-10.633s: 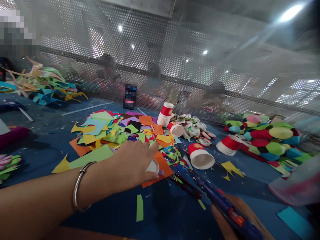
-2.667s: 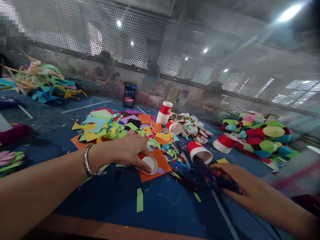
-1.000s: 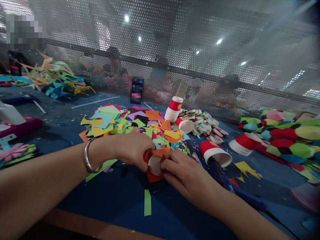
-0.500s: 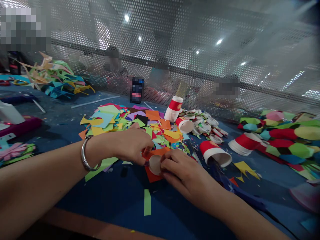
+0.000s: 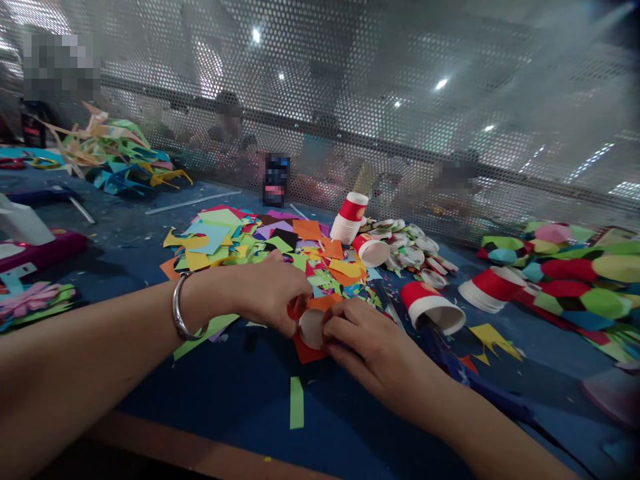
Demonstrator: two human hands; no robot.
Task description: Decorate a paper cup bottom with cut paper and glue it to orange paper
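Observation:
In front of me a white paper disc, like a cup's bottom, lies over a square of orange paper. My left hand, with a silver bangle at the wrist, is curled at the disc's left edge, thumb and forefinger bent together. From the other side my right hand has its fingers closed on the right edge of the disc. The fingertips partly cover the disc's rim and the paper. Just behind both hands spreads a heap of coloured paper scraps.
A glue gun rests with its nozzle end in a tipped paper cup on the right. Beyond stand stacked cups beside a pile of cut white discs. A green strip lies nearer me. Perforated metal walls the back.
The whole view has shifted very slightly to the right. Both hands stay at the disc, with hardly any change in their grip.

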